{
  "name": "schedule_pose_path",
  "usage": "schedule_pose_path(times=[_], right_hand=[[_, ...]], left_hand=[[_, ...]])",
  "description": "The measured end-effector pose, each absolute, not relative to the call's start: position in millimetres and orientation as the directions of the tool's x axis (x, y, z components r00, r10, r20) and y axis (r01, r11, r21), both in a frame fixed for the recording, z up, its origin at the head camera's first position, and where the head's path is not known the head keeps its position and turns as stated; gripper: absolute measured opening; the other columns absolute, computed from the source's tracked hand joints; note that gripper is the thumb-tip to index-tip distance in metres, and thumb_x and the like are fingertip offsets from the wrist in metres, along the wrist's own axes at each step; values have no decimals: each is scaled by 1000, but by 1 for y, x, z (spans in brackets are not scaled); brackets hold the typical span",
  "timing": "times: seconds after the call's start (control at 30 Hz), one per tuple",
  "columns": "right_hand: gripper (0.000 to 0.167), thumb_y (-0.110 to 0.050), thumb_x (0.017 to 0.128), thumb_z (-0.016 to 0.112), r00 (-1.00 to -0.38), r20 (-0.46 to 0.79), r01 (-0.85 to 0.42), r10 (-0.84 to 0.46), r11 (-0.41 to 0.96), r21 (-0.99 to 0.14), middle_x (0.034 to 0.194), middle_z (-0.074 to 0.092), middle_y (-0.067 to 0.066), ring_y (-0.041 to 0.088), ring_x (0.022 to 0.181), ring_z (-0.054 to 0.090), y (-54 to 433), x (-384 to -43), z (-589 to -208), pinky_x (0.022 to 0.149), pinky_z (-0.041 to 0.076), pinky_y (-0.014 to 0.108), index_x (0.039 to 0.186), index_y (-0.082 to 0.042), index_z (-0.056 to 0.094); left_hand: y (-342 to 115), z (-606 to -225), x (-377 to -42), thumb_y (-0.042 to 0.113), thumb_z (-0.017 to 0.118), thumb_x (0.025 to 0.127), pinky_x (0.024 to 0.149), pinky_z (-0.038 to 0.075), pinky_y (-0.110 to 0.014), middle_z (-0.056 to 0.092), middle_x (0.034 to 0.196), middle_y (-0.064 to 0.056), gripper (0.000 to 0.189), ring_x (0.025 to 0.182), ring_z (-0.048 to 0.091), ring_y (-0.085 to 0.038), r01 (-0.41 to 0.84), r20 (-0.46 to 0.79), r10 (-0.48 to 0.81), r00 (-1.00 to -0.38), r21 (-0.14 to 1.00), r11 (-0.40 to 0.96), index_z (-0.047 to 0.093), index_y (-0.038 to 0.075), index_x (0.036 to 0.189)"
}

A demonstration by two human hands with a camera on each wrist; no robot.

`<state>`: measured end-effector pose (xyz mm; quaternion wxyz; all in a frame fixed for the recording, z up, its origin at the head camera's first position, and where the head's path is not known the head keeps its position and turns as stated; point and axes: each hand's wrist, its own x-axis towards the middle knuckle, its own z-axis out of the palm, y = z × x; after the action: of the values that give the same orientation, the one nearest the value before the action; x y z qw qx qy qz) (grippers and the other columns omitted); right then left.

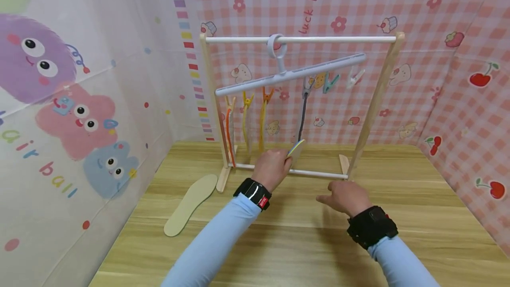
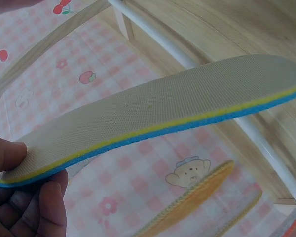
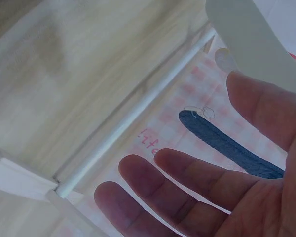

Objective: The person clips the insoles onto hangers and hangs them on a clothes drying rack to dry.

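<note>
My left hand (image 1: 272, 169) pinches one end of a beige insole (image 2: 153, 108), thumb on its fabric face and fingers underneath. Its edge is layered yellow and blue. It is held in front of the rack's lower bar, close to a dark blue insole (image 3: 227, 143) that hangs from a grey clip (image 1: 306, 88). To the right, near the foot of the rack, my right hand (image 1: 346, 196) holds nothing, its fingers spread loosely. Above, a tilted white hanger (image 1: 255, 84) also carries insoles on an orange clip (image 1: 268, 95) and a yellow clip (image 1: 248, 99).
The hanger hooks over the top bar (image 1: 338, 39) of a wooden rack (image 1: 376, 101). A teal clip (image 1: 330, 83) and a white clip (image 1: 354, 78) hang at its higher right end. Another pale insole (image 1: 191, 205) lies on the table (image 1: 287, 242) at left.
</note>
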<state>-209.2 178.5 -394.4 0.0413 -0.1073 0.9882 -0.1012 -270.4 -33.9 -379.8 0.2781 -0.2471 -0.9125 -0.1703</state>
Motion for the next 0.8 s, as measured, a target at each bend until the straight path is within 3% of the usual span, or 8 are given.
schedule_pose_path(times=[0.17,0.47,0.67,0.8], right_hand=[[39,-42,89,70,-976,-33,-204,-216,956,-212,70,58,3,19,60,51,179,-212,-385,53,41,35,89,-2,70],[42,-43,90,68,-976,-32,-205,-214,961,-187,77,64,6,21,65,57,183,-222,-371,56,46,39,93,-1,70],[38,-41,91,69,-977,8,-210,-212,966,-152,67,58,4,20,59,53,185,-226,-360,52,42,37,81,-4,67],[42,-41,92,68,-978,6,-205,-207,968,-142,74,63,9,20,60,56,184,-230,-350,53,46,38,88,1,70]], left_hand=[[-30,-378,-272,19,67,93,46,42,-32,56,62,2,26,52,53,-15,536,585,343,-735,191,823,60,12,69],[-24,-376,-273,22,67,94,46,42,-31,60,65,2,21,53,56,-14,524,583,342,-737,173,834,65,12,77],[-20,-373,-274,23,67,94,46,42,-31,56,60,3,24,51,54,-14,520,583,338,-739,174,836,62,12,73],[-17,-371,-276,24,67,94,47,44,-33,60,63,0,22,52,57,-16,516,593,333,-733,164,841,64,11,76]])
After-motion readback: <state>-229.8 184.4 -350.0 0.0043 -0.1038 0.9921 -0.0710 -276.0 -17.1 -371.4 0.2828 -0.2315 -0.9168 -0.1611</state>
